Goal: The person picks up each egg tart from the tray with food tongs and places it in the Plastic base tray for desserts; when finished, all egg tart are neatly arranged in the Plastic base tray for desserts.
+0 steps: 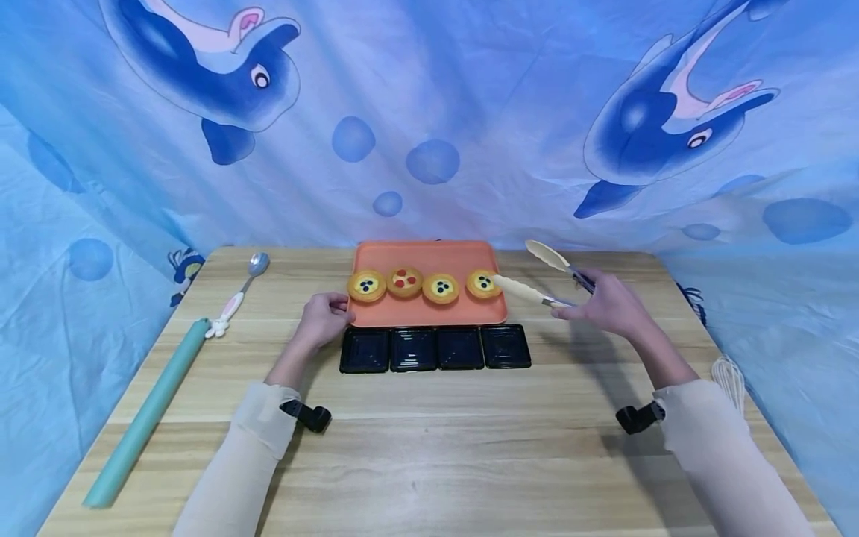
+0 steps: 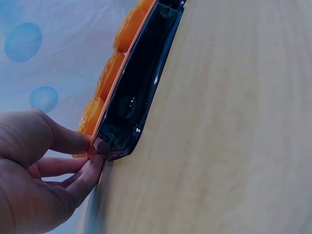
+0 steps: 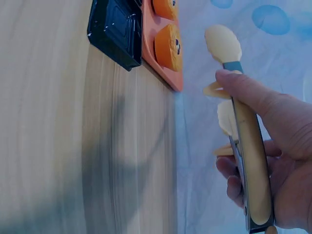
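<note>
Right hand (image 1: 607,302) is gripping cream-tipped metal tongs (image 1: 520,289), arms standing wide apart, nothing between; one tip is overlapping the rightmost round golden tart (image 1: 480,283) in head view, contact unclear. Left hand (image 1: 325,319) is pinching the rectangular orange tray (image 1: 436,257), four tarts sitting on it. Four square glossy black dishes (image 1: 413,349) are lining its near edge.

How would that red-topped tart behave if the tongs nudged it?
The red-topped tart would probably slide rather than roll, lying face up on the orange tray. With tarts close on both sides, a sideways push might shift those too.
</note>
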